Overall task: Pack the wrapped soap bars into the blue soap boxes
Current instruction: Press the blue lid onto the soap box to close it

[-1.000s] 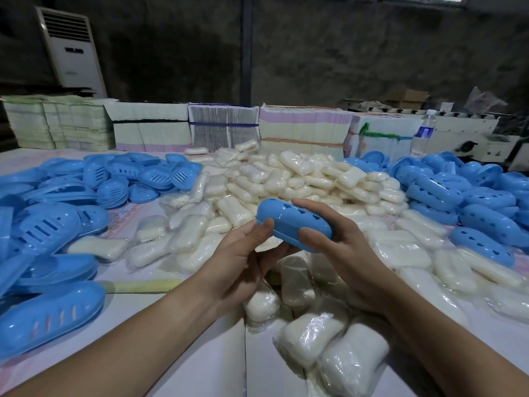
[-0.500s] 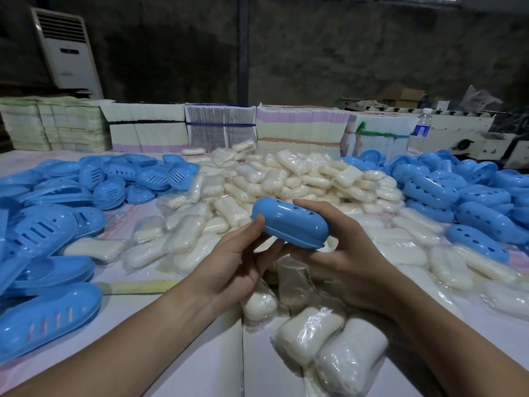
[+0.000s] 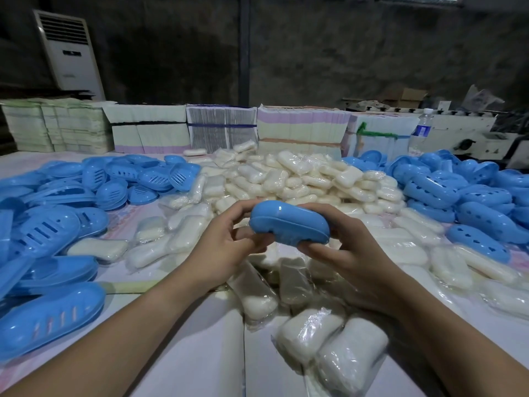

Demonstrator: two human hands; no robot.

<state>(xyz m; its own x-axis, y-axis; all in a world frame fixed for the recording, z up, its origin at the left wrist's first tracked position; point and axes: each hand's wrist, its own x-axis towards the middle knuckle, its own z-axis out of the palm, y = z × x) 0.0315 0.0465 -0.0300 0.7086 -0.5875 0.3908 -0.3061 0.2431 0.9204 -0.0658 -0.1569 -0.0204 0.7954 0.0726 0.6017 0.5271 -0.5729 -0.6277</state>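
Both hands hold one closed blue soap box above the soap pile: the left hand grips its left end, the right hand its right end. Its long axis runs left to right, the right end tipped slightly lower. Wrapped soap bars lie beneath and beyond the hands.

Closed blue soap box held mid-air, tilted; wrapped soap bars heaped on table behind.

dim room – tabletop evenly lit | back wall dark | edges bowed, soft
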